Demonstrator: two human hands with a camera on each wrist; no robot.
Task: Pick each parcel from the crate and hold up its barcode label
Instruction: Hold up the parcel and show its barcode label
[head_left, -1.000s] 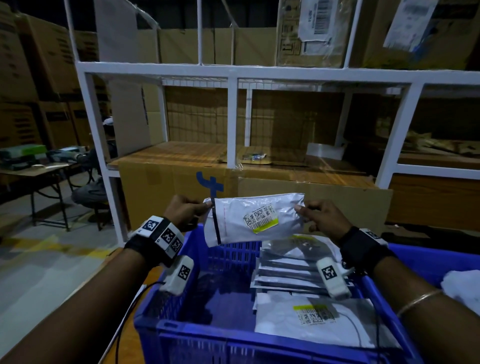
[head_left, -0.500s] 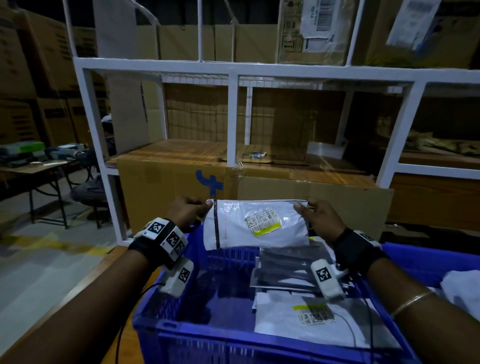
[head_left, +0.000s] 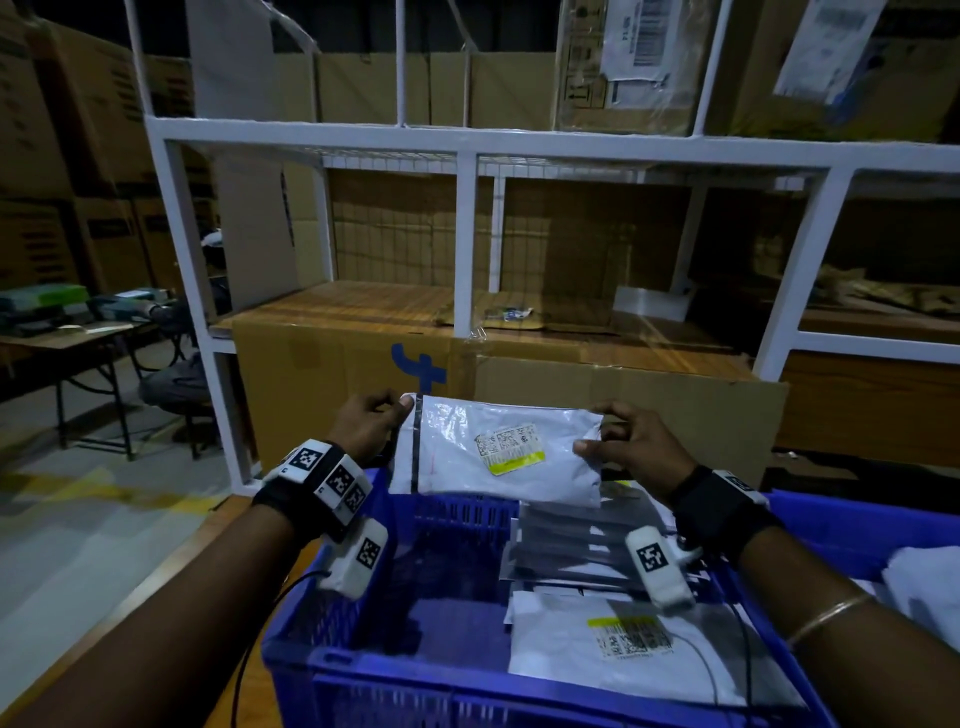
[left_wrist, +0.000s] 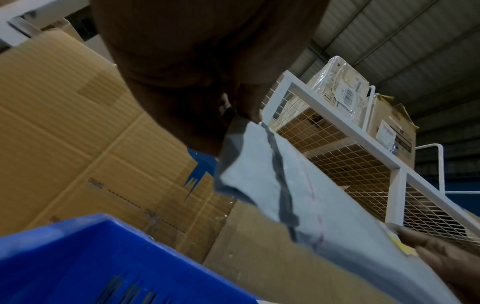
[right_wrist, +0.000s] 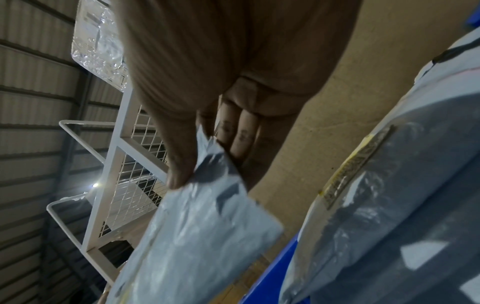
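Note:
A white plastic parcel hangs above the far end of the blue crate, its barcode label with a yellow strip facing me. My left hand pinches the parcel's left top corner. My right hand pinches its right edge between thumb and fingers. The same parcel shows in the left wrist view and the parcel in the right wrist view. Several more parcels lie in the crate, one with its label up near the front.
A white metal rack stands right behind the crate, with big cardboard boxes on its shelves. A second blue crate with a white bag sits at the right. A table and chair stand far left.
The held parcel has flattened out and tilted so its label faces me more squarely. Both hands have kept their hold on it.

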